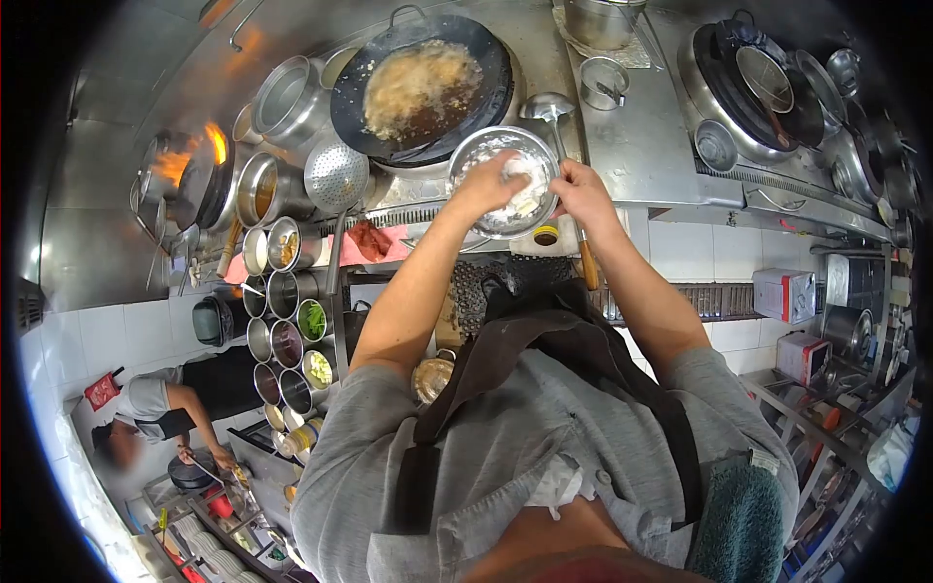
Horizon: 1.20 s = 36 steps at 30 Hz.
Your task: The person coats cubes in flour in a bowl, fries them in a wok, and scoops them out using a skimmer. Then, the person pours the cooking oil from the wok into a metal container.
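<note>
A metal bowl (467, 215) with white powder and white-coated pieces in it is in front of me, at the near edge of the wok. My right hand (582, 197) grips the bowl's right rim. Inside the bowl, my left hand (492, 185) has its fingers curled among the white contents; what they hold is hidden. Just beyond is a black wok (352, 102) of bubbling oil with pale bits floating in it. A ladle (548, 107) with a wooden handle lies to the right, its handle passing by my right hand.
A perforated skimmer (336, 175) rests left of the wok. Flames (216, 143) rise by another pan at far left. Metal pots of ingredients (285, 344) stand left. A second wok (743, 97) holds a strainer (764, 78) at right. A co-worker (185, 403) works at lower left.
</note>
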{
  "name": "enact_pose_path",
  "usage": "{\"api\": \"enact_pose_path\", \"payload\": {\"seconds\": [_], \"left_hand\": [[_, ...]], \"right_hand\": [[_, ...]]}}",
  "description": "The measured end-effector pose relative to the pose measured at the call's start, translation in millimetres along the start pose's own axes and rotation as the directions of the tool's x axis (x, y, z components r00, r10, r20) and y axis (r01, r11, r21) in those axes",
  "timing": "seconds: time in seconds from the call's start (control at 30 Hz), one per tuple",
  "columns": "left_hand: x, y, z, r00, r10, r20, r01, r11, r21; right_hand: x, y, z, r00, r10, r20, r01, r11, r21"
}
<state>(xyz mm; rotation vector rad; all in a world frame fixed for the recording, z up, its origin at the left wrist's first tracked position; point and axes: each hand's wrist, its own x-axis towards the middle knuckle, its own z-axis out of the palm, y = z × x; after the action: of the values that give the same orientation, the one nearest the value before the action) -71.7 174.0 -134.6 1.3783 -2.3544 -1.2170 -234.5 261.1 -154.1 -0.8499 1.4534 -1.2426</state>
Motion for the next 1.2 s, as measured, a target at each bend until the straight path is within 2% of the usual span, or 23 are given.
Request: {"api": "enact_pose_path", "payload": {"seconds": [0.07, 0.13, 0.2, 0.23, 0.27, 0.37, 0.43, 0.47, 0.53, 0.57, 0.6, 0.63, 0.7, 0.73, 0.77, 0.8, 0.87, 0.9, 0.97, 1.03, 1.1, 1.13, 1.2], "left_hand": [[2, -5, 8, 0.984, 0.117, 0.134, -0.114, 0.993, -0.025], [-1, -2, 13, 0.975, 0.194, 0.109, -0.203, 0.977, 0.070], [-1, -4, 31, 0.985, 0.162, -0.062, -0.156, 0.983, 0.100], [-1, -7, 42, 0.983, 0.102, -0.154, -0.094, 0.994, 0.057], [3, -14, 48, 0.970, 0.120, -0.210, -0.120, 0.993, 0.012], [5, -20, 37, 0.978, 0.051, -0.201, -0.065, 0.996, -0.063], [8, -23, 22, 0.979, -0.022, -0.202, -0.039, 0.955, -0.293], [11, -28, 16, 0.979, -0.020, -0.202, -0.041, 0.956, -0.291], [16, -24, -6, 0.986, -0.105, -0.129, -0.016, 0.711, -0.703], [12, -13, -25, 0.979, -0.192, -0.066, 0.066, 0.610, -0.790], [13, -9, -46, 0.979, -0.197, -0.049, 0.068, 0.549, -0.833], [29, -29, -60, 0.982, -0.156, -0.109, 0.000, 0.574, -0.819], [48, -44, -104, 0.956, -0.232, -0.180, 0.027, 0.679, -0.734], [74, -79, -115, 0.964, -0.189, -0.184, 0.025, 0.760, -0.650], [87, -93, -131, 0.939, -0.272, -0.211, 0.182, 0.912, -0.367], [121, -133, -138, 0.971, -0.166, -0.171, 0.191, 0.971, 0.146], [142, -138, -137, 0.988, -0.145, 0.044, 0.102, 0.853, 0.511], [157, -146, -136, 0.989, -0.137, 0.052, 0.091, 0.852, 0.516], [190, -159, -134, 0.993, -0.014, 0.117, -0.076, 0.688, 0.722], [186, -108, -149, 0.970, 0.089, -0.227, 0.110, 0.672, 0.732], [166, -61, -172, 0.852, 0.369, -0.372, 0.082, 0.606, 0.791], [148, -39, -184, 0.773, 0.436, -0.460, -0.002, 0.728, 0.686], [94, 5, -190, 0.581, 0.537, -0.611, -0.049, 0.773, 0.633]], "right_hand": [[0, -3, -1, 1.000, -0.008, -0.002, 0.008, 1.000, -0.016], [0, -9, 2, 0.999, -0.031, -0.026, 0.028, 0.992, -0.122], [3, -9, 8, 0.999, -0.036, -0.020, 0.033, 0.987, -0.159], [5, -8, 10, 0.999, -0.036, -0.020, 0.032, 0.980, -0.197], [7, -9, 12, 0.999, -0.046, -0.015, 0.042, 0.979, -0.199], [14, -9, 16, 0.999, -0.047, -0.015, 0.042, 0.972, -0.231], [25, -6, 22, 0.999, -0.038, -0.034, 0.032, 0.985, -0.167], [29, -3, 25, 0.999, -0.021, -0.050, 0.015, 0.995, -0.102], [39, -1, 28, 0.998, -0.010, -0.058, 0.006, 0.998, -0.070], [44, 0, 29, 0.998, 0.005, -0.064, -0.007, 0.999, -0.041], [48, 3, 27, 0.998, 0.001, -0.068, -0.004, 0.999, -0.042], [50, 7, 23, 0.997, 0.033, -0.076, -0.034, 0.999, -0.012], [52, 19, 13, 0.994, 0.065, -0.088, -0.062, 0.997, 0.041], [47, 19, 7, 0.994, 0.060, -0.092, -0.057, 0.998, 0.041], [39, 17, 2, 0.990, 0.077, -0.117, -0.070, 0.996, 0.058], [32, 16, -4, 0.985, 0.094, -0.143, -0.084, 0.994, 0.077], [24, 29, -18, 0.980, 0.088, -0.179, -0.074, 0.994, 0.083], [18, 35, -25, 0.974, 0.093, -0.208, -0.076, 0.993, 0.089], [1, 38, -39, 0.967, 0.093, -0.239, -0.073, 0.993, 0.088], [-19, 35, -53, 0.959, 0.078, -0.273, -0.071, 0.997, 0.038], [-39, 36, -65, 0.958, 0.082, -0.275, -0.073, 0.996, 0.043], [-48, 37, -71, 0.959, 0.077, -0.273, -0.068, 0.997, 0.044], [-68, 44, -78, 0.967, 0.058, -0.249, -0.052, 0.998, 0.031]]}}
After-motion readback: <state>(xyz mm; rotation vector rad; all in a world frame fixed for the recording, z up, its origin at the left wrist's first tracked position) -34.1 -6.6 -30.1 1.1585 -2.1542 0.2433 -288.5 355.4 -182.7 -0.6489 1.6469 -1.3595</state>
